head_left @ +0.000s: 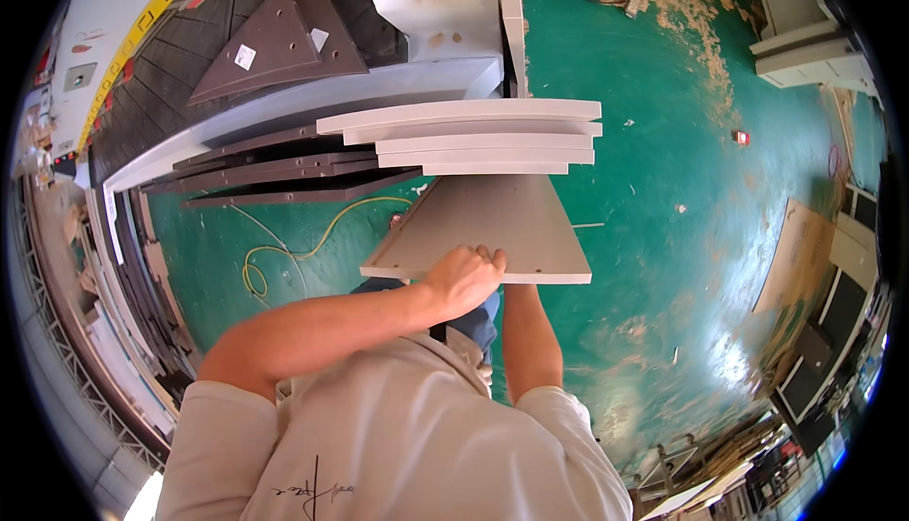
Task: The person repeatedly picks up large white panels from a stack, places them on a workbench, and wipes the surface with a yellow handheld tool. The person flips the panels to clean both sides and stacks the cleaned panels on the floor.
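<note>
A beige trapezoid panel point(497, 223) with small holes along its near edge lies just in front of my body. My left hand point(466, 278) rests on that near edge with its fingers curled closed; whatever may be inside them is hidden. My right forearm reaches up beneath the same edge, and the panel covers that hand. Right beyond the panel, several pale boards point(488, 147) are stacked with their long edges toward me. Dark brown panels point(303, 180) with holes sit left of this stack.
Two brown triangular panels point(284, 43) lie on a dark slatted surface at the far left. A yellow hose point(327, 237) winds over the green floor point(663, 237). At the right stand a cardboard sheet point(795, 251) and several framed panels point(833, 332). Sawdust point(696, 24) is scattered far right.
</note>
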Action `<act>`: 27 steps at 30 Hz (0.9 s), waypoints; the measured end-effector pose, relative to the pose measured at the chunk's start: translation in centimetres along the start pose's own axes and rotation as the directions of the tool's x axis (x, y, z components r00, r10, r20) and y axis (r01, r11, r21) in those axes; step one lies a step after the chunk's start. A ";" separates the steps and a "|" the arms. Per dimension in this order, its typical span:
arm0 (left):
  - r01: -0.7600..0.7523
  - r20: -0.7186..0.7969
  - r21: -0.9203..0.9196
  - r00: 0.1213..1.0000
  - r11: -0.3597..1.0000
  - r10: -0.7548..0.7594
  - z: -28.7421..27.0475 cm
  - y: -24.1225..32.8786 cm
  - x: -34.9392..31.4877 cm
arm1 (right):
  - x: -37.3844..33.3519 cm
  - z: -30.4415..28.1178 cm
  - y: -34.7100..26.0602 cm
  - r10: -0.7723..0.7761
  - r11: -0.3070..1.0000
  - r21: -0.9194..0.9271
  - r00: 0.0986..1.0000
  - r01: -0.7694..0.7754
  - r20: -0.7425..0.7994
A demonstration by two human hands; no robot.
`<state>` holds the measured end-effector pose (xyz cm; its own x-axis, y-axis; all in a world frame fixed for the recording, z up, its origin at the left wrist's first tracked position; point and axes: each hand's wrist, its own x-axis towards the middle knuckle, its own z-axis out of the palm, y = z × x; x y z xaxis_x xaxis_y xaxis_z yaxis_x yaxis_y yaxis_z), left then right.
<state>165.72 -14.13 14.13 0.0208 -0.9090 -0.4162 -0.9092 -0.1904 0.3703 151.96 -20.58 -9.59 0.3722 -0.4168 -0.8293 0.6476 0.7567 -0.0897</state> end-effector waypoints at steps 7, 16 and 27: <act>0.019 -0.022 0.006 1.000 1.000 -0.019 -0.1 -1.3 1.7 | 2.3 0.8 0.0 0.029 0.999 -0.029 0.999 -0.029 0.017; 0.091 -0.223 0.028 0.971 0.995 -0.083 -2.6 -0.4 0.1 | 3.3 3.0 2.1 0.032 0.998 -0.061 0.996 -0.027 0.088; 0.055 -0.010 -0.459 0.998 0.887 -0.067 2.8 -5.5 -19.4 | 4.5 6.1 5.2 -0.124 0.991 -0.067 0.988 0.118 -0.090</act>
<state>169.19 5.60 17.84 0.0856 -0.8981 -0.4315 -0.6139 -0.3886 0.6871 161.07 -21.61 -10.43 0.2276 -0.4606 -0.8579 0.6409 0.7341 -0.2242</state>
